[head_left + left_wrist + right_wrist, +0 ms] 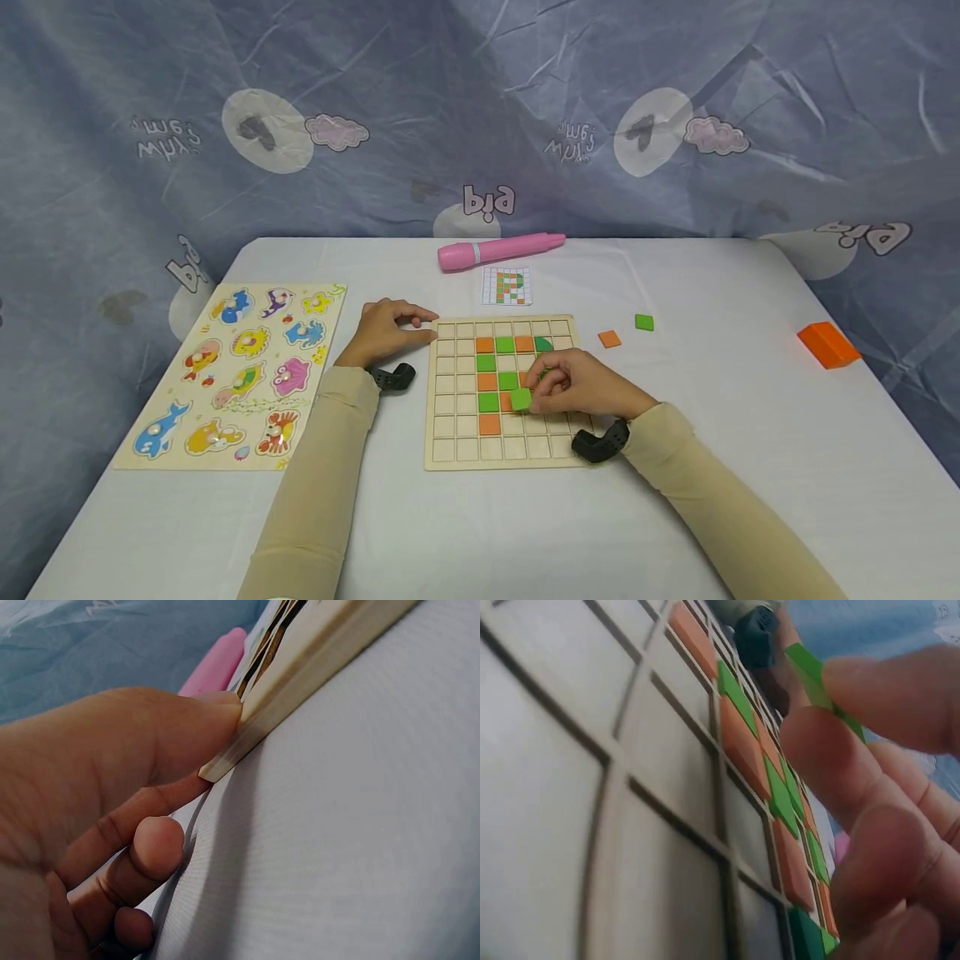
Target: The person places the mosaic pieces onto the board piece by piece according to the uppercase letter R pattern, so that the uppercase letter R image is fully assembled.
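Observation:
A wooden grid board [454, 451] lies on the table, with orange and green square tiles set in its cells. At its far left corner, my left hand [382, 332] holds the edge between thumb and index finger; the other fingers are bent beside it in the left wrist view. My right hand [577, 383] pinches a green square tile [520, 400] between thumb and fingers, over the tile rows. The right wrist view shows this tile [808, 675] tilted above the board's surface. A dark green rounded tile [543, 343] sits in the upper row. My right hand hides some cells.
Beyond the board lie a small pattern card [507, 287] and a pink pen-shaped object [501, 250]. A loose orange tile [609, 339] and green tile [644, 322] lie to the right. Farther right is an orange block [828, 345]. A sea-animal puzzle board [180, 392] is at left.

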Available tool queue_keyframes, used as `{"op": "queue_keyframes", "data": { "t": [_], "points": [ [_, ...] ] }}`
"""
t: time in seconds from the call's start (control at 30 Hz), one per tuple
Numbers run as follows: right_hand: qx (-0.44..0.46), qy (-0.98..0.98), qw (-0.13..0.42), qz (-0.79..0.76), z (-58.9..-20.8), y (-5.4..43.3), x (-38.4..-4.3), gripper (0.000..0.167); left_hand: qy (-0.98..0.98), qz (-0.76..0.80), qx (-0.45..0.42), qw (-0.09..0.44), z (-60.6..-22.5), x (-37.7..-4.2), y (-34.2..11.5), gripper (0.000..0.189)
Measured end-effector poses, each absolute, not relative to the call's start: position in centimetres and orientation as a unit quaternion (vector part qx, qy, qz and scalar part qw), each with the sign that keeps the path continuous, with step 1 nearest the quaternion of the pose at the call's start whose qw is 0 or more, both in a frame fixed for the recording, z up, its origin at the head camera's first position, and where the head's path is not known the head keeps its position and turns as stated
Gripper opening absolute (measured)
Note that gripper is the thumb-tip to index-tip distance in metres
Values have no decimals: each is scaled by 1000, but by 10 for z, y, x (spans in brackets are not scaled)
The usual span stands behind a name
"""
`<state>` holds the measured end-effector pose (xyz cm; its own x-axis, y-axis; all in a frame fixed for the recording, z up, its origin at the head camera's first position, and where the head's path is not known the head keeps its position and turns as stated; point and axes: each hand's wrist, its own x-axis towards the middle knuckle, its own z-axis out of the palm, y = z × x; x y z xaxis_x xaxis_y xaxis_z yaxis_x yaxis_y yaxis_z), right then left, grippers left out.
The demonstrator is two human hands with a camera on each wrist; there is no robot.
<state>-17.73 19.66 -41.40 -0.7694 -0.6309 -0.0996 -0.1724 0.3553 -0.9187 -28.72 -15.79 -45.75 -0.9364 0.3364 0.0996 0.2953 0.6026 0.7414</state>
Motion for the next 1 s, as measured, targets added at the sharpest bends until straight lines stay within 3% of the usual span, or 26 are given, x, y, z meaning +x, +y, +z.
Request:
{"op": "queue_keyframes", "data": {
  "t": [0.6, 1.0],
  "points": [
    [-309, 789, 250, -468, -417, 161, -150, 15, 897, 403, 179, 24, -456, -287, -158, 33],
    [-323, 843, 191, -385, -417, 147, -138, 20, 896, 405, 179, 24, -457, -287, -158, 33]
  ]
}}
